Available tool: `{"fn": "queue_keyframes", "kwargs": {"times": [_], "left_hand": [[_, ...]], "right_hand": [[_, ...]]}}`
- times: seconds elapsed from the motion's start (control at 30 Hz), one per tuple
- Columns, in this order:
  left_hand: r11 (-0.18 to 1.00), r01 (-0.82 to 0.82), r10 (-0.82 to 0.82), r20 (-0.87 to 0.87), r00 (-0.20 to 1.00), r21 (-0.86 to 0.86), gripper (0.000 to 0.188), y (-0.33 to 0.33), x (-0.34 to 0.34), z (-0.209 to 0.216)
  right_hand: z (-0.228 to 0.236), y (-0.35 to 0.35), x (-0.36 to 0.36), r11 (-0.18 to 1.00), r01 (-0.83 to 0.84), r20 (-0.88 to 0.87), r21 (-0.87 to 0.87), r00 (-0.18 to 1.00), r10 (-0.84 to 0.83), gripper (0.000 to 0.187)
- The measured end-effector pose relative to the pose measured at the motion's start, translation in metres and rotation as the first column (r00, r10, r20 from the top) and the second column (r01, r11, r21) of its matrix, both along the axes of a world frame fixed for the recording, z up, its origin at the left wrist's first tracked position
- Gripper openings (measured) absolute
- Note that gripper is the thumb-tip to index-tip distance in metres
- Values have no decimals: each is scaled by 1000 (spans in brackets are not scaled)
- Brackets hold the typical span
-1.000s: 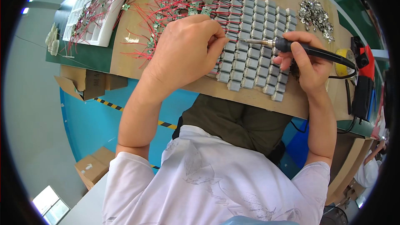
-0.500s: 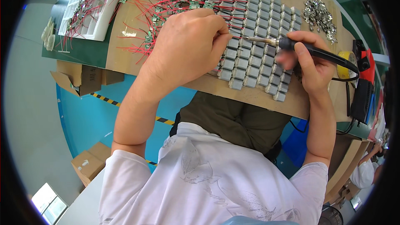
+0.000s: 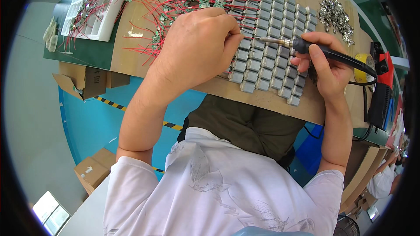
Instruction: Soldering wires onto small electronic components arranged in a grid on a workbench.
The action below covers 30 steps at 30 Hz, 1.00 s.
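My right hand point(image 3: 327, 61) grips a soldering iron point(image 3: 321, 51) by its black handle, the metal tip pointing left over a grid of small grey rectangular blocks point(image 3: 264, 74). The fingers of my left hand point(image 3: 201, 43) are pinched together just left of that tip. A short bit of red wire point(image 3: 248, 38) shows between the pinch and the tip; the rest is hidden by my hand. Beyond my left hand lie many small green circuit boards point(image 3: 205, 1) with red and black wires, some of them reaching over the far rows of blocks.
A white divided tray point(image 3: 103, 29) with more wired boards stands at the far left. Small metal parts point(image 3: 336, 19) are heaped at the right, near a roll of yellow tape point(image 3: 362, 67) and a black-and-red device point(image 3: 379, 105). An open cardboard box point(image 3: 94, 83) sits below the table's left edge.
The lower fingers of my right hand, blurred before, now show clearly, curled under the iron. My left hand and the iron's tip have stayed almost in place.
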<state>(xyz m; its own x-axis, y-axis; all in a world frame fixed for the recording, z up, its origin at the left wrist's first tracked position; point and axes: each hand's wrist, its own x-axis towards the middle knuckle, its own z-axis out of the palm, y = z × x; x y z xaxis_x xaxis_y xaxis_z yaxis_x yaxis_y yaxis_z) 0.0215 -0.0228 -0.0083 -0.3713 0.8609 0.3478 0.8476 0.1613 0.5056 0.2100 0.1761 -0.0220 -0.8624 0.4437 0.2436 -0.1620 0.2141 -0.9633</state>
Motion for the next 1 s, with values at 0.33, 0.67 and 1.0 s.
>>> {"fn": "queue_keyframes", "kwargs": {"times": [0.33,0.67,1.0], "left_hand": [[1000,-7,7,-8,1000,-6,9,0,1,0],[1000,-7,7,-17,1000,-11,10,0,1,0],[1000,-13,13,-16,1000,-9,10,0,1,-1]], "right_hand": [[3,-1,0,1000,11,26,25,1000,-11,21],[2,0,1,999,-4,12,35,1000,4,21],[2,0,2,999,-3,17,50,1000,2,21]]}}
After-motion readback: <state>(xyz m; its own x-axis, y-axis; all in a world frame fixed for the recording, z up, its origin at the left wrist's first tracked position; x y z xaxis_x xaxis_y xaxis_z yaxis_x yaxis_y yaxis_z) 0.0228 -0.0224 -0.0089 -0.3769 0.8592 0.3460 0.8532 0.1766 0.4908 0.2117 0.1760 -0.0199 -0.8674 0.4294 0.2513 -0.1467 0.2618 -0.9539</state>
